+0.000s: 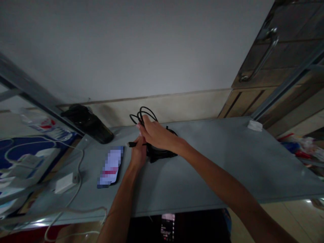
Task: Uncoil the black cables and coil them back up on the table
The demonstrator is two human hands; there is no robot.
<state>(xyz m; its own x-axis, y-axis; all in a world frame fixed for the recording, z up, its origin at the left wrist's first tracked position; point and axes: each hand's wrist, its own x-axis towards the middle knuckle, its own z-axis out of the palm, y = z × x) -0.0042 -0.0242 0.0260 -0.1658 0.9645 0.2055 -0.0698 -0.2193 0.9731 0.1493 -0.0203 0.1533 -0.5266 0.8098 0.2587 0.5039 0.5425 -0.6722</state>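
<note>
Two grips, left hand [138,152] and right hand [155,133], were closed on our black cable [140,118], table's [227,162] 11 o'clock; we had loops gathered, plug end [132,144] left loose at 9 o'clock.

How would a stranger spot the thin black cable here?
Start at the grey tabletop below the pale wall. Near its far edge, the bare left hand and right hand meet, holding the thin black cable. Its raised loops and dark colour distinguish it from the long white cord.
</note>
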